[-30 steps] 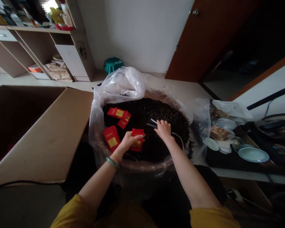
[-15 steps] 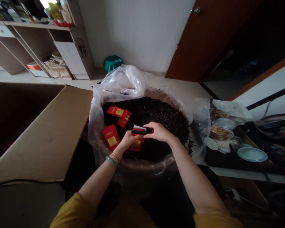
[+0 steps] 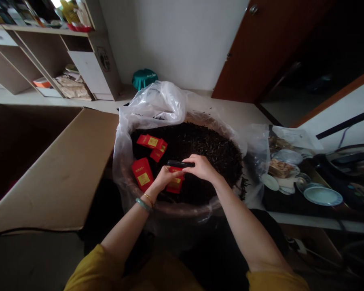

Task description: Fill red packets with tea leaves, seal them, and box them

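My right hand [image 3: 201,166] grips the right end of a slim black stapler [image 3: 177,163], held level over a wide tub of dark loose leaves [image 3: 210,141]. My left hand [image 3: 165,176] is closed at the stapler's left end, its thumb stretched toward the right fingers. Directly below the hands is a red packet [image 3: 174,186] with a yellow label, partly covered by my left hand. Another red packet [image 3: 142,174] lies to the left on the leaves. Farther back, two overlapping red packets [image 3: 152,141] rest at a slant.
Clear plastic sheeting [image 3: 165,101] lines the tub and bunches up at its back rim. An open cardboard box [image 3: 57,173] stands close on the left. To the right, a low table carries a pale dish [image 3: 323,196] and other items. A brown door [image 3: 245,56] is behind.
The stapler, earlier spread so that its pale and red inside showed, now appears closed as one dark bar. Both hands have stayed nearly in place; the packets have not moved.
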